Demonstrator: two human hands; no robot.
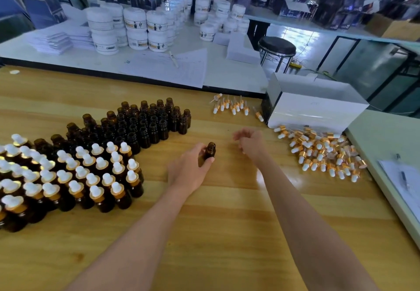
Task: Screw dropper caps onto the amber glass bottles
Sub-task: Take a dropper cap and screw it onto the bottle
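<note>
My left hand (189, 169) grips one open amber bottle (210, 151) upright at the middle of the wooden table (227, 211). My right hand (250, 141) hovers just right of it, blurred, fingers loosely curled and holding nothing that I can see. A block of uncapped amber bottles (145, 120) stands to the left. Nearer me on the left stand capped bottles (75, 177) with white bulbs and gold collars. A pile of loose dropper caps (322, 152) lies to the right, and a smaller group of dropper caps (231, 105) sits further back.
A white box (313, 108) stands at the right behind the cap pile. A pale green table (384, 138) with papers and pens adjoins on the right. White jars (136, 29) and paper sheets fill the white table behind. A black stool (277, 46) stands beyond.
</note>
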